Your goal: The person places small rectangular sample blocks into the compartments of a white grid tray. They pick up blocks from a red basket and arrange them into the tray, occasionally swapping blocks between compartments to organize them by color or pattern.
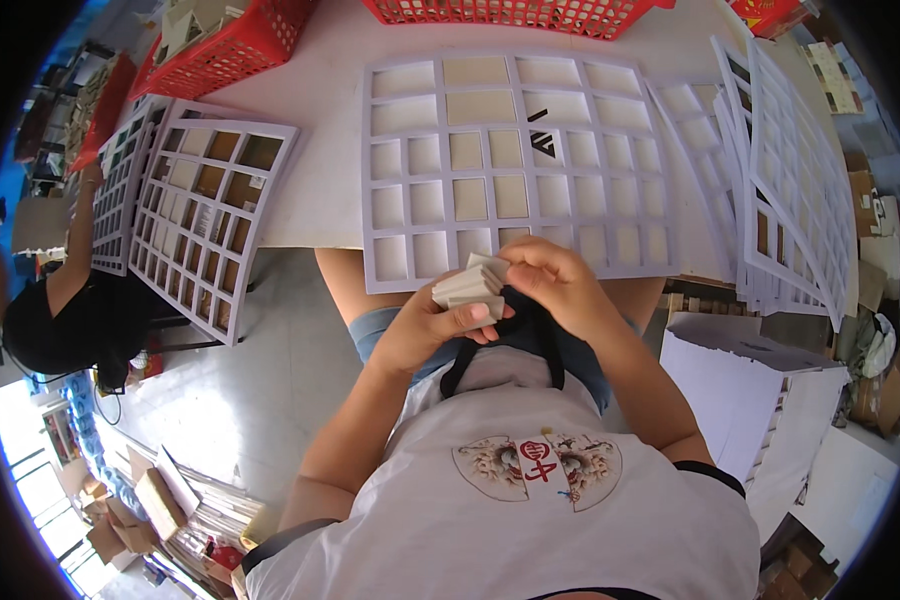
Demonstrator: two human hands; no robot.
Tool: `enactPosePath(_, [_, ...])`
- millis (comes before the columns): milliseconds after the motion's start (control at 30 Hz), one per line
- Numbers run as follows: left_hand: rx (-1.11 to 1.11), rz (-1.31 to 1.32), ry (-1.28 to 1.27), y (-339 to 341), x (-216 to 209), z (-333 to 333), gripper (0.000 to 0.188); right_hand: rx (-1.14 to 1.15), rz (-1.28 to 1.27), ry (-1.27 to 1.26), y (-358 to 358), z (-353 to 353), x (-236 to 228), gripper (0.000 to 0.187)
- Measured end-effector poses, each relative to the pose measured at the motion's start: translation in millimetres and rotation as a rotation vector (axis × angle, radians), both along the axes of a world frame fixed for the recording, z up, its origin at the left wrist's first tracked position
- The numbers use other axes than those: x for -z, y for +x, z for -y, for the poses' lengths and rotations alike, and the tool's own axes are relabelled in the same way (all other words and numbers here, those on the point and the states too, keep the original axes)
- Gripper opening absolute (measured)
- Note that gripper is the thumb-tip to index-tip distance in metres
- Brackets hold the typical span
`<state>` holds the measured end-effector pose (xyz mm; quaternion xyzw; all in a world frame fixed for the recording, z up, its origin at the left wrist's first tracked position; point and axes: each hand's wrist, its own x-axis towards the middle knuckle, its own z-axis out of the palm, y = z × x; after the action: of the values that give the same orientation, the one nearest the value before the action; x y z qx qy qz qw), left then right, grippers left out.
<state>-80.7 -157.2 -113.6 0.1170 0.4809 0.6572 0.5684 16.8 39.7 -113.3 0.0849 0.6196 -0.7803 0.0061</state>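
Observation:
My left hand (420,328) is closed around a small stack of beige rectangular cards (464,288), held above my lap at the table's near edge. My right hand (560,284) touches the stack's far end, its thumb and fingers bent together at the top card. Whether that card is gripped apart from the others cannot be made out. Just beyond both hands lies a white grid board (368,190) with many rectangular compartments. Cream inserts (477,107) fill several compartments in its middle columns; a black printed mark shows in a larger one.
Red plastic baskets (510,14) stand at the table's far side. More grid boards lean in a pile (805,190) on the right. On the left, a tilted board (202,200) overhangs the table near a co-worker's arm (73,225). A white carton (720,390) stands low right.

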Motion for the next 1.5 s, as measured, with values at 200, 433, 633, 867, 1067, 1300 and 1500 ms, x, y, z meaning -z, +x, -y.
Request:
enactPosePath(200, [-0.107, 0.029, -0.036, 4, 3, 5, 0.055, 0.268, 0.043, 0.09, -20, 3, -8, 0.015])
enactPosePath(433, [-0.108, 0.042, -0.186, 11, 20, 31, 0.055, 0.195, -0.047, 0.668, -54, 10, 30, 0.017])
enactPosePath(633, [-0.232, 0.001, -0.1, 13, 23, 21, 0.053, 0.321, 0.13, 0.533, -58, 22, 25, 0.013])
enactPosePath(867, [-0.29, -0.059, -0.08, 9, 29, 21, 0.045, 0.051, -0.333, 1.367, -36, 15, 37, 0.018])
enactPosePath(1067, [-0.176, -0.033, -0.092, 7, 22, 26, 0.044, 0.119, -0.381, 1.01, -8, 14, 13, 0.022])
enactPosePath(1300, [-0.052, -0.024, 0.002, 25, 15, -5, 0.057, 0.119, -0.088, 0.326, 20, 12, 0, 0.01])
enactPosePath(1500, [-0.059, 0.126, 0.13, 30, 18, -25, 0.058, 0.21, 0.003, 0.046, 29, 6, -2, 0.009])
